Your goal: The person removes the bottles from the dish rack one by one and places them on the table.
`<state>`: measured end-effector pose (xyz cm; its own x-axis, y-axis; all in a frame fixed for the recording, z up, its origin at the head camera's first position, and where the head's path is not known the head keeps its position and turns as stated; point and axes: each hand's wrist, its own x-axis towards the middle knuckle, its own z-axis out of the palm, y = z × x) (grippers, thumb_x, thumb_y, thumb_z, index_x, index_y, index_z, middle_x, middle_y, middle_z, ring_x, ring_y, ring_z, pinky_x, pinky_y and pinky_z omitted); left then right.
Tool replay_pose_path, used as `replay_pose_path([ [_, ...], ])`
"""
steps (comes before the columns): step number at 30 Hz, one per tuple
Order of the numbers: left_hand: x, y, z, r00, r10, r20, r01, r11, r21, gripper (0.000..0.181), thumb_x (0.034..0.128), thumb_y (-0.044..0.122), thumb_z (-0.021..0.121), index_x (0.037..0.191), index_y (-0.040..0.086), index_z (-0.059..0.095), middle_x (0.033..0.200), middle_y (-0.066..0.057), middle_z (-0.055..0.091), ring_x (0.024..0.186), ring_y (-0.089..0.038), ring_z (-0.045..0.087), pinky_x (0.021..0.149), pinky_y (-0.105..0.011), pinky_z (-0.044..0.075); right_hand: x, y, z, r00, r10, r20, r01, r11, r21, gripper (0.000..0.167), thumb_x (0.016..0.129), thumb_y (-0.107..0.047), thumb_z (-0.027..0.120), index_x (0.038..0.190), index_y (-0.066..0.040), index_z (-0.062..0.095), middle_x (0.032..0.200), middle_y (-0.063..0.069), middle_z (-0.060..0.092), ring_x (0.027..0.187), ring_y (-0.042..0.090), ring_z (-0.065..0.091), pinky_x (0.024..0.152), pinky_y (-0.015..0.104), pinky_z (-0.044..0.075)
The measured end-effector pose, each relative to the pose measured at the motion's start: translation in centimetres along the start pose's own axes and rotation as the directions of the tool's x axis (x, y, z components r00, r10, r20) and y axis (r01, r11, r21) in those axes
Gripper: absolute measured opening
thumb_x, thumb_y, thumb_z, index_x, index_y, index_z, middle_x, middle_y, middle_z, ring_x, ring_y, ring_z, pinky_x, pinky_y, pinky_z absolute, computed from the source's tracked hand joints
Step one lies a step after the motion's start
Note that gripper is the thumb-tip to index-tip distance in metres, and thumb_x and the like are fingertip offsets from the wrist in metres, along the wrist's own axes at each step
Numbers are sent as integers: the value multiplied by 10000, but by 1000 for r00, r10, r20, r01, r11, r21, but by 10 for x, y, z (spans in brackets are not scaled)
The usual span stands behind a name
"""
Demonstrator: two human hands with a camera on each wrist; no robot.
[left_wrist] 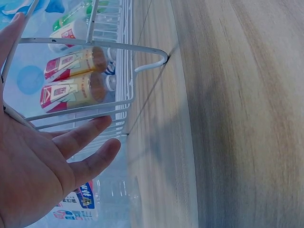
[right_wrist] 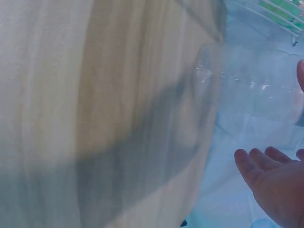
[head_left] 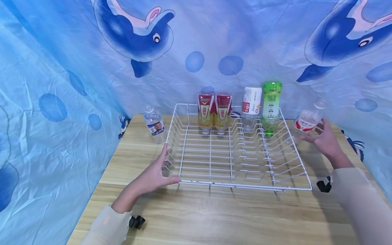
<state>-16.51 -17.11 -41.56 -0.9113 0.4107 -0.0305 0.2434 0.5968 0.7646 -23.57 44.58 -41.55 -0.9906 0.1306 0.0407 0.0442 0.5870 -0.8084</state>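
My left hand (head_left: 153, 175) is at the front left corner of a white wire dish rack (head_left: 245, 186), thumb at the front rim and fingers stretched along the left side. Seen from the left wrist, its fingers (left_wrist: 88, 135) are extended, not curled round the wire. On the right, my right hand (head_left: 327, 143) is spread beside a clear plastic bottle (head_left: 306, 119) with a red and white label. This bottle stands on the table outside the rack, between thumb and fingers. In the right wrist view the fingers (right_wrist: 259, 164) look apart from its clear wall (right_wrist: 256, 85).
Along the rack's back stand two red-and-gold drink bottles (head_left: 206, 110) (head_left: 223, 110), a white-labelled bottle (head_left: 251, 102) and a green bottle (head_left: 271, 102), necks down. Another clear bottle (head_left: 155, 126) stands left of the rack. A blue dolphin-print curtain (head_left: 214, 41) hangs behind the wooden table (head_left: 214, 214).
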Motion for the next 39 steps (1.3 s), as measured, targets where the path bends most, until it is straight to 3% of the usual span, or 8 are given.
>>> replay_pose_path([
  [10,0,0,-1,1000,12,0,-12,1000,0,1316,789,511,834,1613,173,-134,1677,-135,123,1373,-401,437,1125,-624,306,-8,-26,-13,986,-72,-150,71,997,-11,1091,937,-199,727,1605,-105,-132,1652,253,-48,1490,494,16,1172,654,76],
  [16,1,1,-2,1000,16,-3,-16,1000,-9,1311,792,493,838,1614,175,-132,1676,-143,123,1367,-396,446,1130,-620,301,-11,-54,-25,950,-166,-263,159,986,-47,1037,913,-204,746,1633,-162,1,1685,127,15,1534,311,29,1231,485,35],
  [20,1,1,-2,1000,23,-1,-23,1000,-19,1311,793,487,840,1613,167,-132,1675,-148,126,1357,-393,459,1125,-617,313,-13,-77,-31,921,-257,-294,229,965,-127,1030,866,-176,782,1635,-155,96,1682,102,85,1531,287,60,1231,465,30],
  [25,0,0,-1,1000,30,-3,-30,999,-28,1312,793,439,855,1613,131,-122,1669,-153,150,1339,-372,485,1111,-597,348,-11,-111,-31,881,-400,-251,345,908,-238,1057,796,-119,832,1624,-112,174,1678,90,127,1535,255,57,1230,511,25],
  [29,0,-1,0,999,35,-4,-35,999,-41,1288,810,350,861,1612,118,-119,1668,-154,153,1328,-361,496,1092,-589,379,-6,-135,-28,845,-504,-179,440,845,-303,1077,749,-75,854,1607,-53,204,1678,84,126,1537,231,34,1228,522,14],
  [33,0,0,0,999,32,-3,-32,999,-41,1283,814,342,858,1612,136,-125,1672,-142,141,1340,-372,483,1099,-597,365,-3,-154,-20,810,-576,-114,512,788,-342,1096,709,-58,876,1595,-29,232,1676,92,135,1540,248,15,1225,521,-9],
  [39,0,0,-1,1000,23,-2,-23,999,-23,1290,813,366,856,1611,161,-136,1673,-133,145,1342,-366,482,1102,-590,366,2,-177,-6,782,-623,-22,555,712,-430,1092,694,-94,905,1575,3,267,1657,188,171,1536,356,34,1216,565,-20],
])
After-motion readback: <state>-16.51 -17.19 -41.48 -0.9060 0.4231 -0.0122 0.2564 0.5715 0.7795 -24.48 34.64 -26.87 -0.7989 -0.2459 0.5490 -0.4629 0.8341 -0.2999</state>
